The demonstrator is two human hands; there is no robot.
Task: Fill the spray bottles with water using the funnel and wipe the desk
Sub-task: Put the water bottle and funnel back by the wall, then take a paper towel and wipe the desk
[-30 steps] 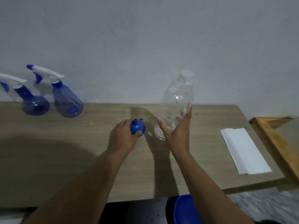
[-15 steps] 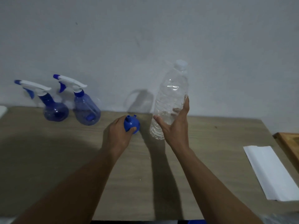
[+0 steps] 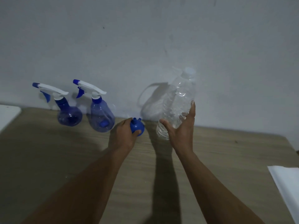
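Note:
Two blue spray bottles with white trigger heads stand against the wall at the back left of the wooden desk (image 3: 64, 159): a round one (image 3: 69, 117) and a taller one (image 3: 102, 118). My left hand (image 3: 124, 135) grips a small blue funnel (image 3: 137, 126) just right of the taller bottle, spout pointing up. My right hand (image 3: 181, 126) holds a clear plastic water bottle (image 3: 178, 101) with a white cap, tilted slightly, its base at the desk surface near the wall.
A folded white paper towel (image 3: 288, 188) lies at the desk's right edge. A white object (image 3: 8, 115) sits at the far left edge. The grey wall runs right behind the bottles.
Both hands have moved toward the wall with the funnel and water bottle. The view has shifted left, so the spray bottles sit nearer the centre and the towel is partly cut off.

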